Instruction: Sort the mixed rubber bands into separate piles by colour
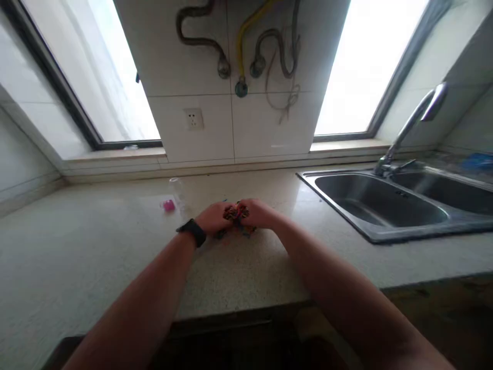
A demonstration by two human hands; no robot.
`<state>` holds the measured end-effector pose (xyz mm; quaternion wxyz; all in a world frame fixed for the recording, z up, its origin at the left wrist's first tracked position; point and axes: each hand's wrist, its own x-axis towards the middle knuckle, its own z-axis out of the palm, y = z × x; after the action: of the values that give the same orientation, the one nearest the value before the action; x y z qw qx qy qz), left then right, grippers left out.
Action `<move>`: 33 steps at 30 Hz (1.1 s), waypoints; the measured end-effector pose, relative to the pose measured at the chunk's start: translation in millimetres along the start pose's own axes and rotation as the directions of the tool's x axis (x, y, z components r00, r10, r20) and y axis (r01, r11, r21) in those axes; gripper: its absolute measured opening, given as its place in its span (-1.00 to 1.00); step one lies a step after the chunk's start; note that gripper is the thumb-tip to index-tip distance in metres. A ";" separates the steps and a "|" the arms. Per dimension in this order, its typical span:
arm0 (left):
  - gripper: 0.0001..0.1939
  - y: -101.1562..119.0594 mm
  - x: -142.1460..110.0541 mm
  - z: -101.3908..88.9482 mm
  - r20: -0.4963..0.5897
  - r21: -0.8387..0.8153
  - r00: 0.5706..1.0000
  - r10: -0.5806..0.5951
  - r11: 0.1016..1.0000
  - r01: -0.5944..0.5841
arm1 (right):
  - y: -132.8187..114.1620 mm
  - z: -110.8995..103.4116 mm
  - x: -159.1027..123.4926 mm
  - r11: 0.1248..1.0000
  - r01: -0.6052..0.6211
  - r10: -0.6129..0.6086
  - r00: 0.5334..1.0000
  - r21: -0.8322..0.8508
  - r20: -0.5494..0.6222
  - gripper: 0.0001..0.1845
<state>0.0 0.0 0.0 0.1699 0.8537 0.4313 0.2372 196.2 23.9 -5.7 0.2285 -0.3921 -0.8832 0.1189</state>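
Note:
Both hands meet over the middle of the counter, fingers curled inward. My left hand (214, 218), with a black band on its wrist, is closed on one side of a bunch of thin multicoloured bands (236, 211). From the other side my right hand (259, 212) grips the same bunch. More coloured bits (247, 231) show just below the hands, at the countertop. Left of the hands a clear plastic container (177, 191) lies beside a small pink object (168, 205), which looks like a cap. The fingertips are mostly hidden.
A pale speckled countertop (115, 241) runs under the hands. On the right is a double steel sink (370, 236) with a chrome faucet (404, 128). The tiled wall behind carries a socket (193, 118) and hanging pipes (242, 51), between two windows.

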 end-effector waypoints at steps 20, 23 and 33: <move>-0.80 -11.7 1.9 -1.9 -0.103 -0.682 0.935 -0.339 0.709 0.182 | 15.7 13.0 16.8 0.653 -0.058 0.249 0.958 0.756 -0.142 -0.81; -0.79 -13.6 2.4 -1.8 -0.088 -0.705 0.934 -0.346 0.684 0.187 | 14.4 11.8 17.4 0.636 -0.041 0.243 0.958 0.771 -0.150 -0.80; -0.55 -12.7 -1.1 -6.0 -0.111 -0.564 0.940 -0.323 0.799 0.208 | 9.2 10.5 16.0 0.611 -0.008 0.214 0.965 0.791 -0.155 -0.73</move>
<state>-12.2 6.8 -1.6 0.3922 0.6723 0.4766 0.4088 187.4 41.6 -13.5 0.4708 -0.3182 -0.6828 0.4593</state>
